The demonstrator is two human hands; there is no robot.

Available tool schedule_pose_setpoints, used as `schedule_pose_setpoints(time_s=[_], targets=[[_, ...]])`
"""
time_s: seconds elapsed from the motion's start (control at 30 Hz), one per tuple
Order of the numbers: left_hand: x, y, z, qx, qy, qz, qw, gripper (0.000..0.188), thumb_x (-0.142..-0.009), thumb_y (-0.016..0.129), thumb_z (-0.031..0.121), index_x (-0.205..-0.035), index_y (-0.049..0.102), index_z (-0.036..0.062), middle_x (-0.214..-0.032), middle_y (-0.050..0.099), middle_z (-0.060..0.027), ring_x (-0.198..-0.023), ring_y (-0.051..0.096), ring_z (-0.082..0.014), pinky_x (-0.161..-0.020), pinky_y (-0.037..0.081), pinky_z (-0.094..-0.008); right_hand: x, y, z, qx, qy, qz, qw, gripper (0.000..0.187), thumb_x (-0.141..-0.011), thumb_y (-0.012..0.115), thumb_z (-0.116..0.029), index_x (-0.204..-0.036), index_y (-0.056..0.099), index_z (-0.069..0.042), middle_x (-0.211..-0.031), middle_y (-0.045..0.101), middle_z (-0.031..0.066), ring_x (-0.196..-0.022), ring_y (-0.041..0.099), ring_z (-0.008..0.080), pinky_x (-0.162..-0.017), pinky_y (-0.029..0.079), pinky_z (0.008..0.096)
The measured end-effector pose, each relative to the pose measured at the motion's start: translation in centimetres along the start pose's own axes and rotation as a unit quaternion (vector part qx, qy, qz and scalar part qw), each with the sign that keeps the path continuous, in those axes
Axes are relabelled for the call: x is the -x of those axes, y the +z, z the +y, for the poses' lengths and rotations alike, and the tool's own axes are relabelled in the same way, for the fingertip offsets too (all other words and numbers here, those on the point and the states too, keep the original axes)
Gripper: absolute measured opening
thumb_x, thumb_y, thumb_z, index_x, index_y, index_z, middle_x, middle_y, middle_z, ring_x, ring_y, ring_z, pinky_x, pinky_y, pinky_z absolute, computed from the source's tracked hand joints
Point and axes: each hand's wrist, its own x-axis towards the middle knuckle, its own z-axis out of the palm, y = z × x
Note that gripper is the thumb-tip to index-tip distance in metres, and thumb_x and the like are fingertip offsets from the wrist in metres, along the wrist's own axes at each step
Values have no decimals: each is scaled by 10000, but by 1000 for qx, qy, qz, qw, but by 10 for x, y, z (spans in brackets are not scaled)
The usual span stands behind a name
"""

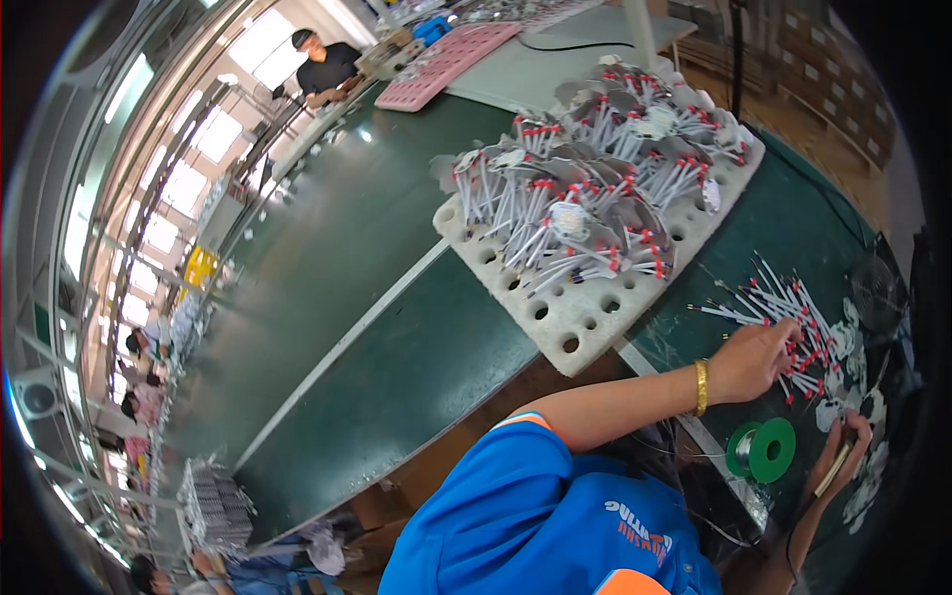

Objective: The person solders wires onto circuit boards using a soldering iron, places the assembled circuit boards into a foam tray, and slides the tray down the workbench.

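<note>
My left hand, with a gold bracelet on its wrist, reaches into a loose pile of white wire leads with red ends. Its fingers are bent together among the leads, and what they pinch is hidden. Lower on the right, my right hand is closed round a slim tan-and-dark soldering iron with a black cable. Several pale, flat round pieces lie beside the pile and around the right hand. A green spool of solder wire stands near the bench edge, between my forearms.
A white foam tray with holes carries heaped grey discs with red-and-white leads. Farther off are a pink perforated tray and a seated person. A dark small fan stands right of the pile; a bundled grey stack sits far left.
</note>
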Motion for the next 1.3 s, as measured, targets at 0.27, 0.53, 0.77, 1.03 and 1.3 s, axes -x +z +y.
schedule_pose_setpoints(time_s=[0.27,0.53,0.77,1.03,1.3], targets=[[-9,32,-3,83,66,1,994,213,-738,607,160,-845,537,-11,-713,554,-179,-703,555,-326,-644,422,-388,-27,17,-29,-53,31,-57,996,216,-840,478,48,-1046,439,-4,-1050,473,135,-958,469,196,-844,370,283],[-27,43,-2,141,12,-4,990,179,-712,612,110,-790,516,-20,-681,537,-181,-651,537,-312,-601,408,-374,-27,27,-28,-101,76,-19,992,196,-842,502,23,-1025,444,-11,-1023,455,105,-967,455,175,-837,363,262],[-34,58,1,191,14,-74,979,187,-723,606,126,-803,512,-14,-669,512,-172,-638,526,-294,-595,403,-365,-15,16,-24,-51,90,32,994,193,-816,505,53,-993,444,3,-989,438,124,-993,468,248,-888,368,335],[-37,37,4,150,-44,-111,982,173,-782,621,180,-814,529,36,-683,487,-31,-625,469,-97,-568,387,-261,-34,23,-46,-61,88,38,994,247,-694,632,11,-897,502,-44,-873,529,99,-705,492,160,-644,414,269],[-32,45,-2,311,-136,-132,931,91,-798,627,107,-804,560,47,-636,431,92,-562,347,7,-490,291,-166,-36,19,-51,-117,73,37,990,292,-685,678,-9,-905,491,-57,-806,559,66,-616,499,126,-572,421,254]])
